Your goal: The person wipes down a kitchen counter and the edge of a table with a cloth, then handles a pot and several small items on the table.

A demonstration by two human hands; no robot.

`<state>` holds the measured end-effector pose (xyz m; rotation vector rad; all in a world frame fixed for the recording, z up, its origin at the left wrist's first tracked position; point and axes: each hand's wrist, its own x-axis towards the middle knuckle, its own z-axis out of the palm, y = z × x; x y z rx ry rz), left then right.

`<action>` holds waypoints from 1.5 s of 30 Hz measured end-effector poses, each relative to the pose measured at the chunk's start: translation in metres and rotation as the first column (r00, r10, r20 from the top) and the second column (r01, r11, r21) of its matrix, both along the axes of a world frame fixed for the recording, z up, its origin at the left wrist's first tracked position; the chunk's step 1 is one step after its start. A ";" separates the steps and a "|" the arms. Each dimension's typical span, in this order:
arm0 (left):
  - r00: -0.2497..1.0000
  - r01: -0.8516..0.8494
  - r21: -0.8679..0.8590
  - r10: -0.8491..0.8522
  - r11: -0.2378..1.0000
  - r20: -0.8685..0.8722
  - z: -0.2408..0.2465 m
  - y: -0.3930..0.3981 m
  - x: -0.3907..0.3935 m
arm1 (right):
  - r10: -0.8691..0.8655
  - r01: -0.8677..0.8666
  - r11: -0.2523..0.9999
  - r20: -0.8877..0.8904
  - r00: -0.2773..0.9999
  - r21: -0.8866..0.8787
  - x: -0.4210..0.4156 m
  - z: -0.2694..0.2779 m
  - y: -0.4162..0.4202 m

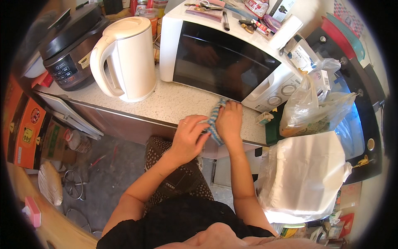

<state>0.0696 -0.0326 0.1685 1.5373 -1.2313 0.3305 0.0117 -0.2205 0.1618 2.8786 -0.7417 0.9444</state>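
A striped blue and white cloth (213,119) lies bunched at the front edge of the speckled countertop (174,102), its lower end hanging over. Just below the front of the white microwave oven (168,46), my right hand (229,119) grips the cloth with the fingers curled downward. To its left, my left hand (189,138) is half curled with its fingers apart and holds nothing. Its fingertips are close to the cloth; whether they touch it I cannot tell. A cream electric kettle (135,62) stands upright on the counter, left of the microwave.
An electric pressure cooker (70,59) sits at the far left. Scissors and a pen (226,21) lie on the microwave. Plastic bags (314,105) hang at the right above a stack of white bags (307,174). A small clear container (264,118) stands by the counter's right end.
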 end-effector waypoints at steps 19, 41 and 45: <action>0.943 -0.332 -0.060 0.331 0.941 -0.025 0.009 0.060 0.044 | 0.581 -0.645 0.715 0.284 0.763 0.270 0.102 -0.006 0.102; 0.869 -0.479 -0.049 0.465 0.876 -0.170 -0.004 -0.049 0.128 | -0.137 0.071 0.990 0.721 0.679 0.121 -0.029 0.027 -0.013; 0.880 -0.443 -0.146 0.398 0.884 -0.261 -0.014 -0.065 0.133 | -0.250 0.201 0.968 0.678 0.692 0.152 -0.062 0.035 -0.053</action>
